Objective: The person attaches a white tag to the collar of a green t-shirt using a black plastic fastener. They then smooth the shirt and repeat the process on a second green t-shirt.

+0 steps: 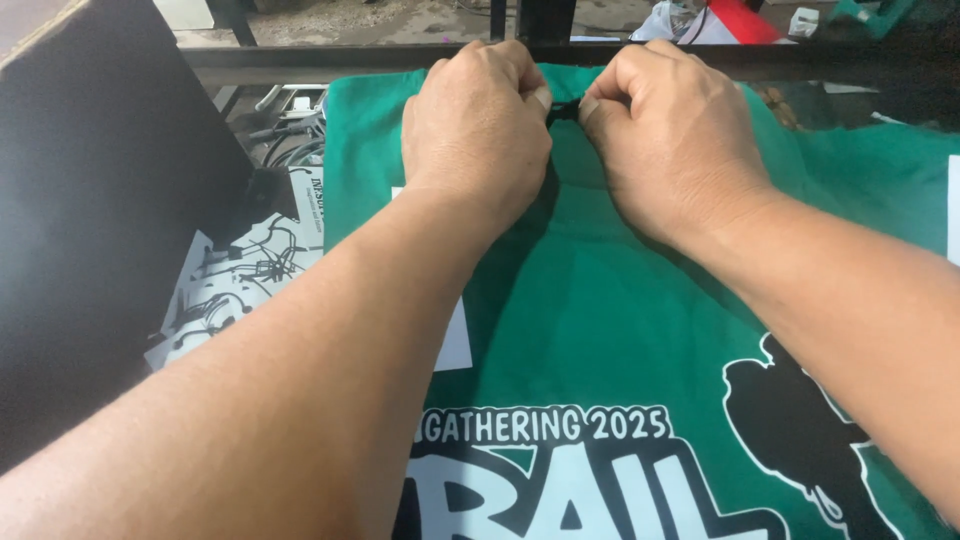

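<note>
1. Head view, looking down along both forearms: the left hand [478, 120] and the right hand [672, 130] meet at the far edge of a green shirt [600, 300] spread flat.
2. Between the two thumbs sits a small black piece [563, 108] — too small to say what it is. Both hands are curled closed and pinch it, thumb against forefinger, one from each side.
3. The black piece lies at the far middle of the shirt, just near of a dark metal bar [300, 62] that runs left to right across the far side of the scene.
4. The shirt carries a white and black print [560, 480] at its near edge, with a black figure outlined in white [790, 420] to the right of it.
5. A white rectangle [455, 340] shows beside the left forearm, partly covered by it.
6. At the far left stands a dark flat panel [90, 200]; near its foot lies a white sheet with black line drawings [240, 280] — beside the shirt's left edge.
7. Beyond the bar is a grey floor with a red thing [740, 20] at the far right.
</note>
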